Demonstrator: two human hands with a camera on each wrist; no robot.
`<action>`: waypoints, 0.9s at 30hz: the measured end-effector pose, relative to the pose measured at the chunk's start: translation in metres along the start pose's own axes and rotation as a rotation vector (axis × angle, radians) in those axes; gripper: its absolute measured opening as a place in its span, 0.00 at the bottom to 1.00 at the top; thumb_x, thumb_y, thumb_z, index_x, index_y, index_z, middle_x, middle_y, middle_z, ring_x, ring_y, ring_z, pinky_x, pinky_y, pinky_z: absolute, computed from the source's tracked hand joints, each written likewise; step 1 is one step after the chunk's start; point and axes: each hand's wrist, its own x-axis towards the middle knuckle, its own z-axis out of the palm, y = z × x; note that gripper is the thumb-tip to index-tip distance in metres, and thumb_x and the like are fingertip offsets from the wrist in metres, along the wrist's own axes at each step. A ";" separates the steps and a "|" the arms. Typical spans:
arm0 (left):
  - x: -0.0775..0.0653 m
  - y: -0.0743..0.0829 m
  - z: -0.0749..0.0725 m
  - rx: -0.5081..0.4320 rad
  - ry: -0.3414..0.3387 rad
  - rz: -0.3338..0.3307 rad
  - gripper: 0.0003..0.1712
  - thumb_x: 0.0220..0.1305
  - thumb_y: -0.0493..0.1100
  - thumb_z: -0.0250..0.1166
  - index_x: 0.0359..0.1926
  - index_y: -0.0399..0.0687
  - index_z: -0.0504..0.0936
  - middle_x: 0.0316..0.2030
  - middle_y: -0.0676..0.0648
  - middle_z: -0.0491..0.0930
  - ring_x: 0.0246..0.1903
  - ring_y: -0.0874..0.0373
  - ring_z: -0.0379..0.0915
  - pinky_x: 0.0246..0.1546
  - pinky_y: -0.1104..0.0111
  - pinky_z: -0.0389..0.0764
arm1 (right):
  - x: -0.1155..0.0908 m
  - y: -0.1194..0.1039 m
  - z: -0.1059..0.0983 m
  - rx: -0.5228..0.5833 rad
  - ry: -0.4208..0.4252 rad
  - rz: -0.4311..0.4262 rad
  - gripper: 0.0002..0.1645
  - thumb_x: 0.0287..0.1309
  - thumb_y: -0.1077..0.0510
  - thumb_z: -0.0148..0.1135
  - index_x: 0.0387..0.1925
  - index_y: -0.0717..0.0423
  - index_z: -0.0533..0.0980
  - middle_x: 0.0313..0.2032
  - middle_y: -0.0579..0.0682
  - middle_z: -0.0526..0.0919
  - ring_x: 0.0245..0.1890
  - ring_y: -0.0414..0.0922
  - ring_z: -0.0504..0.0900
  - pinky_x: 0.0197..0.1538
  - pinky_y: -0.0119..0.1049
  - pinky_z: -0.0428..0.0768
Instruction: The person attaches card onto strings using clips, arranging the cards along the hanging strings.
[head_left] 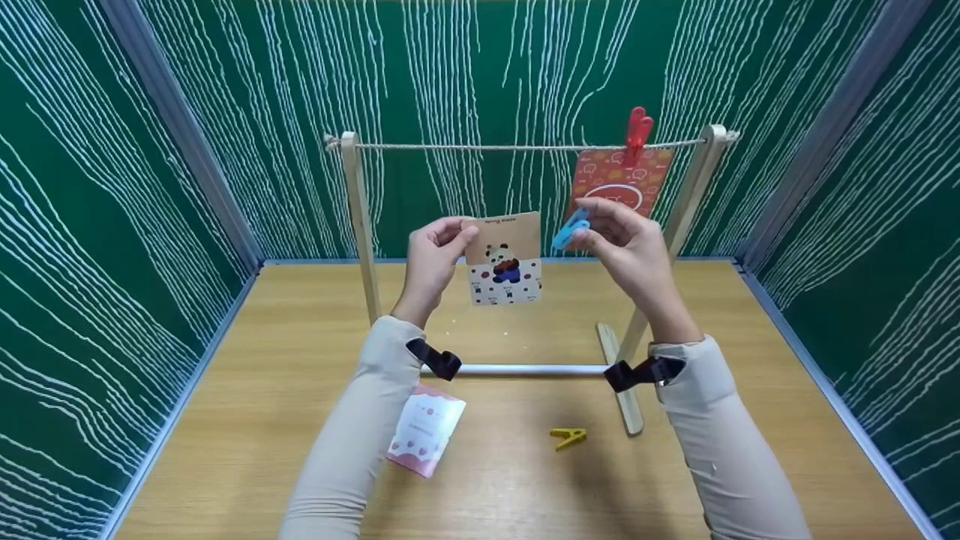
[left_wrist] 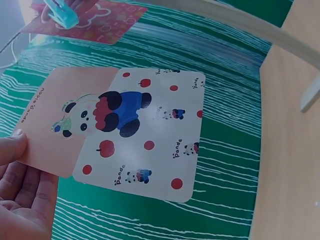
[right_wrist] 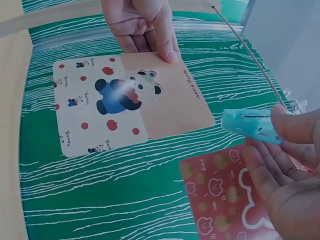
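Note:
My left hand (head_left: 436,259) pinches a panda card (head_left: 504,262), peach above and white with red apples below, by its upper left edge. The card hangs upright a little below the rope (head_left: 480,148). In my right hand (head_left: 630,251) a light blue clothespin (head_left: 572,229) is pinched between thumb and fingers, its tip pointing toward the card. Behind that hand, a red patterned card (head_left: 656,169) hangs from the rope under a red clothespin (head_left: 637,135). The right wrist view shows the blue clothespin (right_wrist: 250,124) close beside the panda card's peach end (right_wrist: 175,100).
The rope runs between two wooden posts (head_left: 358,225) joined low down by a pale bar (head_left: 532,370). A pink and white card (head_left: 427,429) lies on the table (head_left: 247,390) near my left forearm. A yellow clothespin (head_left: 568,436) lies right of it.

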 end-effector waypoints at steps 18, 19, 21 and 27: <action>0.011 0.031 0.013 -0.007 0.008 0.120 0.14 0.63 0.44 0.64 0.48 0.45 0.83 0.47 0.46 0.83 0.45 0.57 0.77 0.52 0.71 0.78 | 0.018 -0.020 0.001 -0.009 0.078 -0.030 0.21 0.61 0.61 0.61 0.55 0.60 0.76 0.43 0.48 0.83 0.40 0.39 0.82 0.48 0.25 0.79; 0.011 0.033 0.014 -0.006 0.011 0.123 0.14 0.63 0.44 0.64 0.48 0.45 0.83 0.47 0.46 0.83 0.45 0.57 0.77 0.52 0.72 0.78 | 0.019 -0.022 0.001 -0.007 0.080 -0.030 0.21 0.61 0.60 0.61 0.56 0.60 0.76 0.43 0.49 0.83 0.40 0.39 0.82 0.48 0.25 0.79; 0.012 0.037 0.015 -0.004 0.015 0.127 0.14 0.63 0.44 0.64 0.48 0.46 0.83 0.47 0.47 0.83 0.45 0.58 0.77 0.52 0.73 0.78 | 0.021 -0.025 0.001 0.002 0.087 -0.027 0.21 0.61 0.60 0.61 0.56 0.60 0.76 0.44 0.49 0.83 0.40 0.40 0.82 0.47 0.25 0.79; 0.017 0.045 0.018 -0.009 0.019 0.129 0.13 0.63 0.43 0.64 0.48 0.46 0.83 0.47 0.47 0.83 0.46 0.58 0.78 0.51 0.73 0.78 | 0.026 -0.033 0.001 0.051 0.101 -0.029 0.20 0.61 0.62 0.61 0.55 0.59 0.76 0.42 0.50 0.83 0.36 0.43 0.81 0.40 0.25 0.81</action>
